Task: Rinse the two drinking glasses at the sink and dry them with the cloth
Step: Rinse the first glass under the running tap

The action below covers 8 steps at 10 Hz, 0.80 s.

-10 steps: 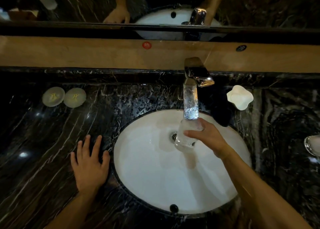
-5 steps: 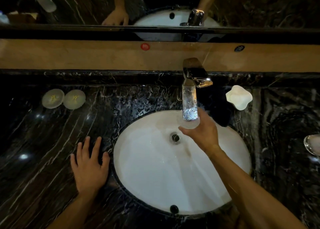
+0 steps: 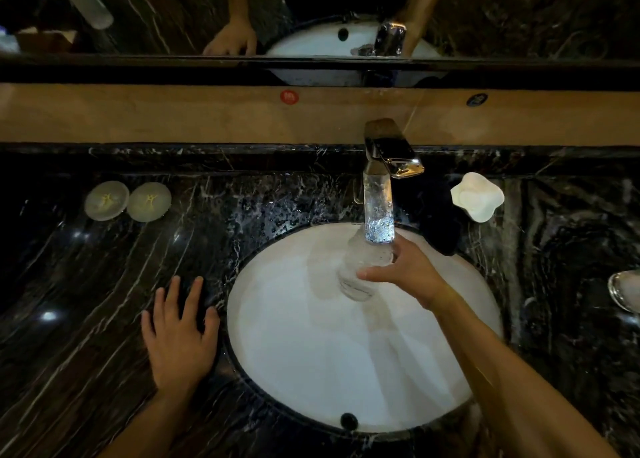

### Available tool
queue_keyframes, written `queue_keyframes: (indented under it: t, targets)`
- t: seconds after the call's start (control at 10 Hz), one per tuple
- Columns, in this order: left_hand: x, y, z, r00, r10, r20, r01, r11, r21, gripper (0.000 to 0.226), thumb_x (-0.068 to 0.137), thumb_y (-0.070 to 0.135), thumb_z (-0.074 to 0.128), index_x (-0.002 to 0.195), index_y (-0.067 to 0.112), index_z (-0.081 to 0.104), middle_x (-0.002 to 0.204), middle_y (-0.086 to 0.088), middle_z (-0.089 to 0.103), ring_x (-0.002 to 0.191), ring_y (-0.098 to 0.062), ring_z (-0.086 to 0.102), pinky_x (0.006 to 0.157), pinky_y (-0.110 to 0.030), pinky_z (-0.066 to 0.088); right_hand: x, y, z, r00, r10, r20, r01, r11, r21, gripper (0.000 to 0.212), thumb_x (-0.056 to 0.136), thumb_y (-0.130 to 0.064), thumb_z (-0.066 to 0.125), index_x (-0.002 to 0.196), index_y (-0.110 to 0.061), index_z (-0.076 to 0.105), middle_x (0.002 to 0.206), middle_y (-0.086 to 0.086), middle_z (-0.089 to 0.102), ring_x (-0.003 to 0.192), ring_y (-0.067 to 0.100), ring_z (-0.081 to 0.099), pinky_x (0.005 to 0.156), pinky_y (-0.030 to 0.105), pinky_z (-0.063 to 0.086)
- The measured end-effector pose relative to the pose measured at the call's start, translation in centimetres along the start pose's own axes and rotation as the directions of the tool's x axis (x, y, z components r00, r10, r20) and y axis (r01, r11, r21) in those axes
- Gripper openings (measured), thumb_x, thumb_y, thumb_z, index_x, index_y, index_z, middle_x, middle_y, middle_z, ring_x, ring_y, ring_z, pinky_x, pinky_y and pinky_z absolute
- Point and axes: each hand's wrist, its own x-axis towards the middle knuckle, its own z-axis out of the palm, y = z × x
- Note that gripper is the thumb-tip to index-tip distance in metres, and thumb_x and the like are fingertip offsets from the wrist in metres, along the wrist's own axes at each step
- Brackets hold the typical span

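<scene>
Water [image 3: 378, 215] streams from the one tap [image 3: 388, 152] onto a single drinking glass [image 3: 360, 274], gripped by the right hand [image 3: 405, 274] over the back of the sink [image 3: 311, 353]. The left hand [image 3: 180, 336] lies flat, fingers spread, on the bench [image 3: 86, 319] touching the basin's left rim. Two round coasters [image 3: 128, 201] sit near the bench's back-left edge, one white dish [image 3: 477, 196] back-right.

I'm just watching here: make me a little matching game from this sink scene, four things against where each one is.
Things:
1. drinking glass
2. left hand
3. white dish
4. two round coasters

Places:
A. flat on the counter, left of the basin
B. far left on the counter, side by side
C. on the counter, right of the tap
D. under the running water, held in the right hand

Pairs: 1-D, 2-A, 3-C, 4-B
</scene>
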Motion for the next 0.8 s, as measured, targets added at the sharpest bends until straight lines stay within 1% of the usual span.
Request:
queue_keyframes:
  t: [0.1, 0.2, 0.3, 0.4, 0.5, 0.6, 0.7, 0.8]
  targets:
    - [0.0, 0.0, 0.1, 1.000, -0.002, 0.000, 0.002, 1.000, 0.002, 0.064, 0.093, 0.052, 0.030, 0.151, 0.027, 0.042, 0.160, -0.012, 0.033, 0.150, -0.033, 0.022, 0.119, -0.059, 0.016, 0.2, -0.5, 1.1, 0.997, -0.047, -0.069, 0.040, 0.995, -0.090, 0.076, 0.060, -0.036, 0.095, 0.128, -0.034, 0.060, 0.116, -0.018, 0.069, 0.103, 0.000, 0.064, 0.084, 0.020, 0.051]
    - [0.0, -0.1, 0.1, 1.000, 0.000, 0.011, 0.000, 1.000, 0.011, 0.064, 0.094, 0.053, 0.028, 0.152, 0.028, 0.041, 0.161, -0.011, 0.032, 0.150, -0.033, 0.022, 0.119, -0.059, 0.015, 0.2, -0.7, 2.2, 0.968, -0.117, -0.223, 0.068, 0.974, -0.216, 0.078, 0.064, -0.037, 0.093, 0.133, -0.028, 0.057, 0.110, -0.017, 0.062, 0.100, 0.006, 0.059, 0.078, 0.017, 0.042]
    - [0.0, -0.1, 0.1, 1.000, -0.003, 0.014, 0.002, 1.000, 0.016, 0.064, 0.094, 0.053, 0.027, 0.152, 0.028, 0.040, 0.161, -0.011, 0.031, 0.150, -0.033, 0.021, 0.119, -0.059, 0.016, 0.4, -0.4, 2.1, 0.949, -0.097, -0.301, 0.042, 0.982, -0.185, 0.078, 0.064, -0.038, 0.092, 0.132, -0.032, 0.056, 0.116, -0.015, 0.064, 0.106, 0.009, 0.060, 0.083, 0.021, 0.047]
    - [0.0, -0.1, 0.1, 1.000, 0.006, 0.002, -0.006, 1.000, 0.016, 0.064, 0.094, 0.051, 0.030, 0.151, 0.026, 0.042, 0.160, -0.012, 0.033, 0.149, -0.035, 0.024, 0.118, -0.060, 0.017, 0.4, 0.6, 1.1, 0.944, 0.073, -0.322, -0.044, 0.994, 0.097, 0.075, 0.059, -0.044, 0.094, 0.125, -0.039, 0.059, 0.126, -0.009, 0.067, 0.115, 0.015, 0.063, 0.100, 0.039, 0.052]
    - [0.0, -0.1, 0.1, 1.000, 0.011, -0.002, -0.011, 1.000, 0.011, 0.064, 0.094, 0.051, 0.030, 0.151, 0.025, 0.043, 0.160, -0.013, 0.033, 0.148, -0.036, 0.024, 0.118, -0.060, 0.016, -0.1, 1.2, 0.6, 0.952, 0.192, -0.238, -0.101, 0.932, 0.348, 0.054, 0.071, -0.033, 0.088, 0.119, -0.037, 0.064, 0.118, -0.004, 0.069, 0.107, 0.020, 0.068, 0.091, 0.044, 0.058]
    - [0.0, -0.1, 0.1, 1.000, 0.009, -0.003, -0.009, 1.000, 0.009, 0.064, 0.093, 0.051, 0.030, 0.151, 0.026, 0.042, 0.160, -0.013, 0.033, 0.149, -0.035, 0.024, 0.118, -0.060, 0.016, -1.0, 1.7, 0.6, 0.946, 0.292, -0.144, -0.193, 0.859, 0.475, 0.061, 0.073, -0.039, 0.082, 0.129, -0.027, 0.061, 0.116, 0.004, 0.067, 0.096, 0.018, 0.067, 0.078, 0.039, 0.058]
    - [0.0, -0.2, 0.2, 1.000, 0.007, -0.001, -0.007, 1.000, 0.013, 0.064, 0.093, 0.051, 0.031, 0.151, 0.026, 0.042, 0.160, -0.012, 0.033, 0.149, -0.035, 0.024, 0.118, -0.060, 0.016, -2.0, 2.8, 1.0, 0.911, 0.411, -0.028, -0.331, 0.771, 0.544, 0.073, 0.069, -0.050, 0.083, 0.133, -0.026, 0.058, 0.117, 0.007, 0.069, 0.088, 0.022, 0.068, 0.082, 0.043, 0.059]
    - [0.0, -0.3, 0.3, 1.000, 0.006, 0.003, -0.006, 1.000, 0.017, 0.064, 0.093, 0.052, 0.031, 0.151, 0.027, 0.041, 0.160, -0.012, 0.033, 0.149, -0.034, 0.023, 0.118, -0.059, 0.015, -2.5, 3.5, 1.7, 0.866, 0.496, 0.071, -0.446, 0.698, 0.561, 0.062, 0.079, -0.054, 0.073, 0.132, -0.026, 0.059, 0.115, 0.006, 0.068, 0.092, 0.026, 0.067, 0.083, 0.043, 0.058]
